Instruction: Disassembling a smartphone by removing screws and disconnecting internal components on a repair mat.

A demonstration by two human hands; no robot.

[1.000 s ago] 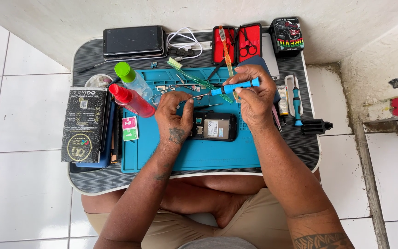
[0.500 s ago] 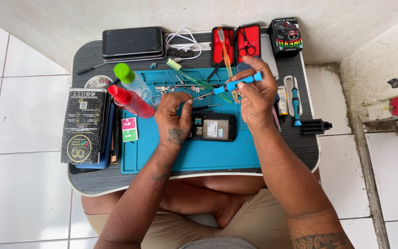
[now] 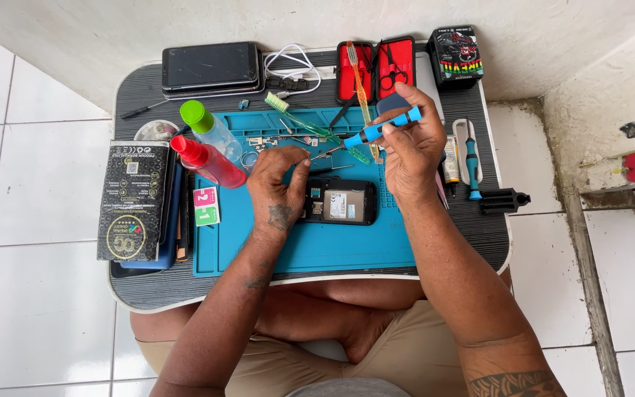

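The right hand (image 3: 409, 151) is closed on a blue screwdriver (image 3: 380, 126), its tip slanting down-left toward the centre of the frame; the left hand (image 3: 279, 184) pinches something tiny at that tip, too small to tell, fingers closed; just below both lies the opened phone (image 3: 343, 202), back up, in the middle of the blue mat (image 3: 295, 246); two bottles (image 3: 211, 147) stand at the mat's upper left, a red case (image 3: 376, 70) at the top, a black box (image 3: 132, 198) at the left. To do this well, I judge, keep the driver steady and square to the small part, hold the work low over the mat so a dropped piece lands there, and brace the wrists against the tray (image 3: 494, 235).
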